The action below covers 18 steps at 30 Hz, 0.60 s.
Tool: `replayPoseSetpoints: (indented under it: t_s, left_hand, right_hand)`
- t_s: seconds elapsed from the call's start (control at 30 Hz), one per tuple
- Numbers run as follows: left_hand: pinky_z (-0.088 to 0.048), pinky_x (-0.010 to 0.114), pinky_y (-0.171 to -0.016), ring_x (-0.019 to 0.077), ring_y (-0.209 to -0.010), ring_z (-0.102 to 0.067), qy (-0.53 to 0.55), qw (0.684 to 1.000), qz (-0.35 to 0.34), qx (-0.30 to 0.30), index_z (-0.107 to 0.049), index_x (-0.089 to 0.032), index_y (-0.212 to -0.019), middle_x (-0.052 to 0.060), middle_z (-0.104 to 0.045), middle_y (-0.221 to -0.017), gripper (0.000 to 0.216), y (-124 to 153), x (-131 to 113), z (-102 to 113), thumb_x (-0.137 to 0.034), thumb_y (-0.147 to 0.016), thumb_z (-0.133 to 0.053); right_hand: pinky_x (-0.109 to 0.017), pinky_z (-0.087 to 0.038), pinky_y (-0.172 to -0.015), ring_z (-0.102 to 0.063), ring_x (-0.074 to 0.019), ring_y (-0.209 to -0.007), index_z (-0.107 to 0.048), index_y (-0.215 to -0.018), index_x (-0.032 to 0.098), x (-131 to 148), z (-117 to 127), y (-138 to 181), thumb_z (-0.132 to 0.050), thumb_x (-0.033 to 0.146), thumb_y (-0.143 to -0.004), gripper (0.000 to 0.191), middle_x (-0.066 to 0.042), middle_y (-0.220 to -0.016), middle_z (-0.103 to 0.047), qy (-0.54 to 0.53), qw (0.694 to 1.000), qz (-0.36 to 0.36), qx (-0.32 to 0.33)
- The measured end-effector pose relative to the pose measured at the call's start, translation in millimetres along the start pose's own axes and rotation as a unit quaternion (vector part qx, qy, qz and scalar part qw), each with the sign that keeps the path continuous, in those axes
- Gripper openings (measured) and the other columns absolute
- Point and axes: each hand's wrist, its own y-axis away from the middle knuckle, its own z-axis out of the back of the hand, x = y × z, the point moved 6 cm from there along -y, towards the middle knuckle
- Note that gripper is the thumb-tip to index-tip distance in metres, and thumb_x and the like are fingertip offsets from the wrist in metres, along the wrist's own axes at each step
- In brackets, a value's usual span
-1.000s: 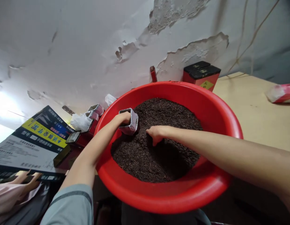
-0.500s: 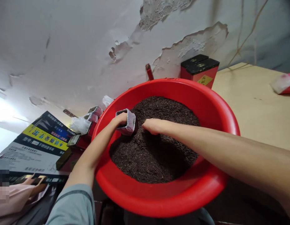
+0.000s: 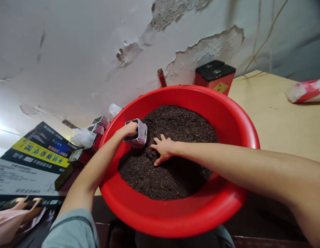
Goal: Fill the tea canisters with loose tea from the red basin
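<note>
A wide red basin (image 3: 175, 222) holds a heap of dark, twisted dry tea leaves (image 3: 154, 184). Tilted in the heap at the left stands a small square tin (image 3: 142, 135) with a greyish lining folded over its rim. My left hand (image 3: 131, 128) reaches over that rim and holds the tin at its mouth; the fingertips are hidden inside. Just right of the tin, my right hand (image 3: 163, 148) lies palm down on the leaves, fingers spread, with nothing visible in it.
Behind the basin stands a red box with a black lid (image 3: 216, 76), near the peeling wall. A red-and-white packet (image 3: 306, 91) lies on the pale tabletop (image 3: 273, 117). At left are lined tins (image 3: 99, 124), a printed carton (image 3: 33, 158) and another person's pink sleeve (image 3: 10, 220).
My right hand has gone from closed fingers to spread fingers on the leaves, beside the tin. My left hand stays at the tin's mouth. The view has shifted slightly.
</note>
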Motion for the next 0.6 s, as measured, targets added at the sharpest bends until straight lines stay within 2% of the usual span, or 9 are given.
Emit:
replayPoseSetpoints:
  t_s: [0.1, 0.2, 0.3, 0.43, 0.5, 0.6]
  left_hand:
    - [-0.054, 0.023, -0.090, 0.0215, -0.102, -0.074, 0.042, 0.999, 0.002, 0.004, -0.081, -0.019, -0.105, 0.008, -0.080, -0.108, 0.036, 16.9, 7.7, 8.7, -0.005, -0.078, -0.062]
    - [-0.055, 0.019, -0.090, 0.0157, -0.098, -0.076, 0.169, 0.982, 0.020, -0.080, -0.079, -0.019, -0.114, 0.005, -0.080, -0.112, 0.039, 29.9, 20.7, 17.7, -0.004, -0.084, -0.059]
    - [-0.057, 0.019, -0.083, 0.0126, -0.085, -0.077, 0.259, 0.949, 0.060, -0.172, -0.079, -0.015, -0.113, 0.005, -0.080, -0.108, 0.036, 39.2, 37.8, 18.5, -0.006, -0.089, -0.054]
    - [-0.057, 0.019, -0.084, 0.0115, -0.078, -0.076, 0.294, 0.922, 0.068, -0.242, -0.079, -0.014, -0.110, 0.004, -0.081, -0.099, 0.033, 46.3, 50.0, 17.7, -0.007, -0.089, -0.055]
    - [-0.058, 0.019, -0.084, 0.0113, -0.077, -0.076, 0.312, 0.912, 0.067, -0.259, -0.079, -0.014, -0.110, 0.004, -0.081, -0.097, 0.032, 47.4, 54.2, 18.6, -0.007, -0.090, -0.055]
    - [-0.058, 0.019, -0.084, 0.0103, -0.074, -0.075, 0.342, 0.897, 0.059, -0.273, -0.078, -0.015, -0.114, 0.003, -0.081, -0.100, 0.034, 46.5, 59.4, 20.9, -0.007, -0.091, -0.054]
  right_hand:
    - [-0.063, -0.046, -0.104, -0.043, -0.0522, -0.138, -0.052, -0.152, 0.026, 9.1, 1.3, -2.6, -0.084, 0.056, -0.072, 0.091, -0.021, -0.155, -0.042, 0.044, 0.998, 0.039, -0.002]
    - [-0.054, -0.042, -0.109, -0.060, -0.0389, -0.121, -0.062, -0.140, 0.020, 18.6, 1.2, -5.1, -0.081, 0.042, -0.077, 0.070, -0.020, -0.144, -0.051, 0.095, 0.990, 0.103, 0.000]
    - [-0.049, -0.043, -0.107, -0.065, -0.0334, -0.113, -0.067, -0.131, 0.018, 21.3, 0.7, -6.6, -0.079, 0.033, -0.078, 0.056, -0.016, -0.133, -0.058, 0.091, 0.986, 0.138, -0.016]
    - [-0.039, -0.050, -0.093, -0.067, -0.0299, -0.106, -0.071, -0.118, 0.020, 13.4, 7.8, -6.6, -0.080, 0.025, -0.074, 0.045, -0.012, -0.125, -0.063, 0.034, 0.991, 0.124, -0.044]
    - [-0.036, -0.050, -0.088, -0.066, -0.0276, -0.103, -0.072, -0.108, 0.019, 8.2, 22.2, -5.4, -0.080, 0.020, -0.071, 0.037, -0.010, -0.120, -0.064, -0.009, 0.991, 0.105, -0.078]
    - [-0.034, -0.049, -0.091, -0.064, -0.0237, -0.101, -0.069, -0.096, 0.019, 7.3, 62.1, -3.4, -0.075, 0.013, -0.069, 0.029, -0.006, -0.109, -0.066, -0.099, 0.973, 0.106, -0.180]
